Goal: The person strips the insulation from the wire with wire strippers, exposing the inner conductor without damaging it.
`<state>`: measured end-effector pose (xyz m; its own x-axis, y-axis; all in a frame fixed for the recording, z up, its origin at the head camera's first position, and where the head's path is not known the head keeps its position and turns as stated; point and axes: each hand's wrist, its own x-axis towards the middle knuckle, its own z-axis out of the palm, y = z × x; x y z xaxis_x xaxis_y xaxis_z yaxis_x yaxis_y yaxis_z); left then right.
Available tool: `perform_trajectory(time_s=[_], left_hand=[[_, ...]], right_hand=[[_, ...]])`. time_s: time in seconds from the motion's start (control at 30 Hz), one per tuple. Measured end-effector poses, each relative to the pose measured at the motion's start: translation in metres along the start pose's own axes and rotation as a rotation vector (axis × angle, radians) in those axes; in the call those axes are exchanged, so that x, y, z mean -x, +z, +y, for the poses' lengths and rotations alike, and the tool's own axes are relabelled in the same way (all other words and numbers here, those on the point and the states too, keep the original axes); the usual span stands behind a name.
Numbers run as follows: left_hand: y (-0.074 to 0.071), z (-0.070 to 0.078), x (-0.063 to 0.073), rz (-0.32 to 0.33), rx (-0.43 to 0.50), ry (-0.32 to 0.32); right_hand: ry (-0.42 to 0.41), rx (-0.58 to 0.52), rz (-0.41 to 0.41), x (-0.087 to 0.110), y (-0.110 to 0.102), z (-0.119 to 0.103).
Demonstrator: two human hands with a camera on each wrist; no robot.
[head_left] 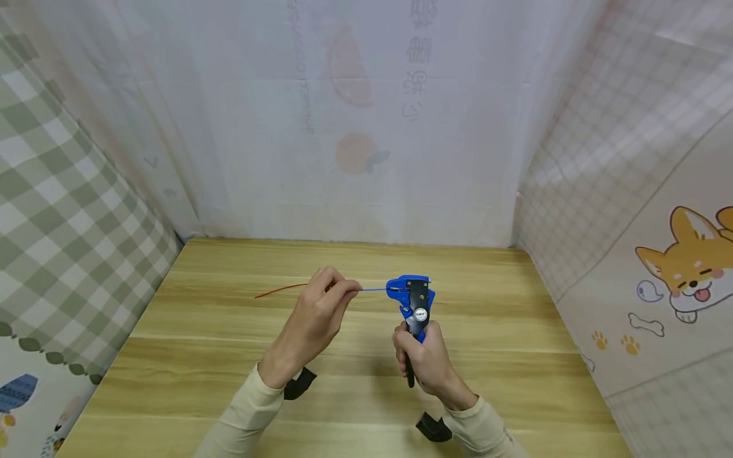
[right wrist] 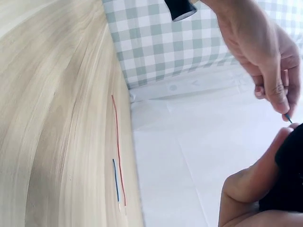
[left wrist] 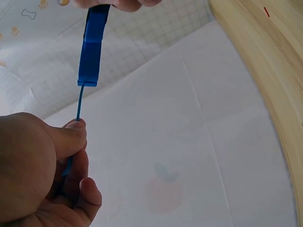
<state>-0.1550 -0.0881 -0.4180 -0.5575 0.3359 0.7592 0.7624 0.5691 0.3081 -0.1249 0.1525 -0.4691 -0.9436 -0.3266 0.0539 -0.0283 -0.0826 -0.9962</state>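
Note:
In the head view my right hand point(head_left: 431, 361) grips a wire stripper point(head_left: 420, 298) with a blue and black head, fingers wrapped round its handles. My left hand point(head_left: 312, 313) pinches a thin blue wire point(head_left: 374, 290) between thumb and fingers. From those fingertips the wire runs straight into the stripper's blue nose, seen also in the left wrist view beside the stripper's blue side point(left wrist: 91, 52). Its other end shows below the left thumb point(left wrist: 70, 135). Both hands are raised over the table, the left one to the left of the tool.
A red wire point(head_left: 280, 291) lies on the wooden table point(head_left: 217, 381), partly behind the left hand. The right wrist view shows a shorter blue wire point(right wrist: 116, 182) alongside it, one end pale. Printed cloth curtains point(head_left: 258, 159) enclose the table's back and sides.

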Motion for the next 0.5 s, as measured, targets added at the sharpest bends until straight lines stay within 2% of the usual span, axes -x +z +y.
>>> perform_trajectory(time_s=[0.5], left_hand=[[-0.0018, -0.0028, 0.0007, 0.010, 0.033, -0.021]], right_hand=[[-0.005, 0.022, -0.002, 0.0007, -0.0013, -0.0002]])
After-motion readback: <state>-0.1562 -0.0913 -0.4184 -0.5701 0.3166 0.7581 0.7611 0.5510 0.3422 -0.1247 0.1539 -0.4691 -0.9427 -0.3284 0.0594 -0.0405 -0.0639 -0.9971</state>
